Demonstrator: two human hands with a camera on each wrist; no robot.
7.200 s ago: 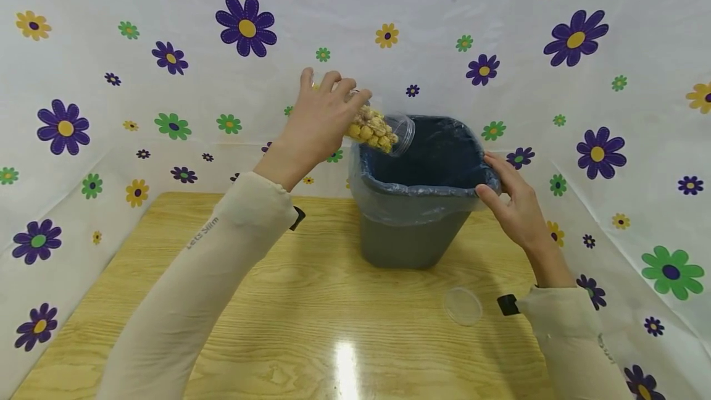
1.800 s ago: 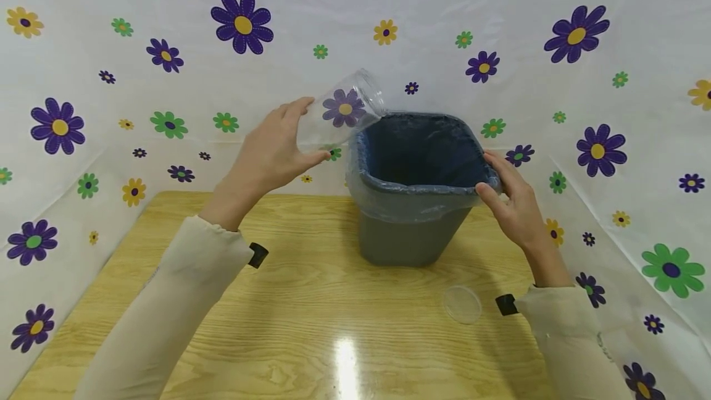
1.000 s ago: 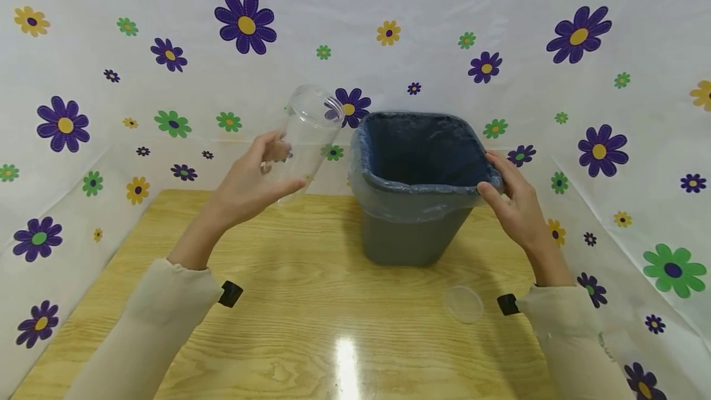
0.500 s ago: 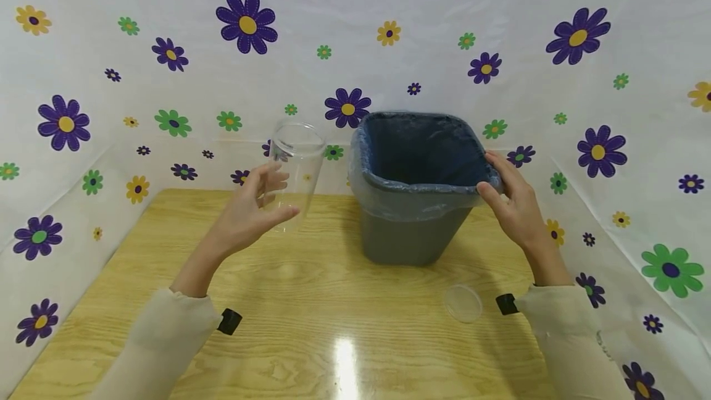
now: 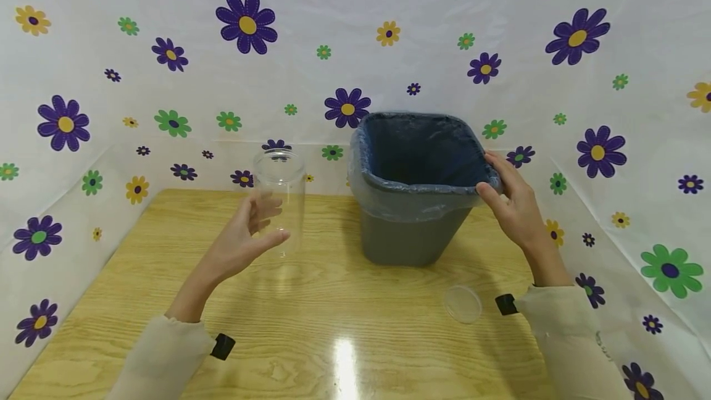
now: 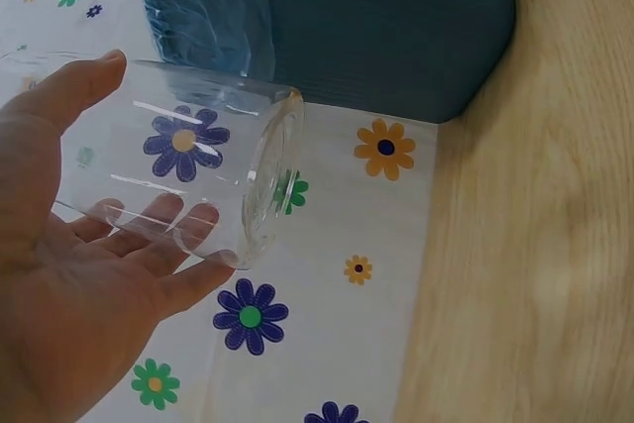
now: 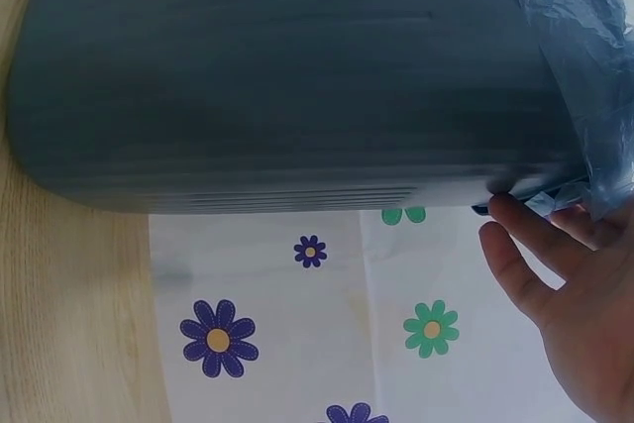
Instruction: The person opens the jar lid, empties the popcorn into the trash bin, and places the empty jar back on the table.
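My left hand (image 5: 233, 249) holds a clear, empty jar (image 5: 291, 212) upright, close over the table, left of the bin. In the left wrist view the thumb lies along one side of the jar (image 6: 198, 136), with the fingers showing through the far wall. A grey trash bin (image 5: 411, 239) with a bluish plastic liner (image 5: 383, 202) folded over its rim stands at the back of the table. At its right rim corner my right hand (image 5: 519, 212) grips liner and edge, thumb in front. The bin's bottom inside is dark.
A clear round lid (image 5: 463, 304) lies flat on the wooden table (image 5: 311, 326), in front of the bin and left of the right wrist. A white sheet (image 5: 311, 5) with printed flowers walls off the back and both sides.
Earlier the jar held yellow popcorn-like pieces and was tipped over the bin. Now empty, it has been turned upright and lowered to the left. The right hand has stayed on the rim.
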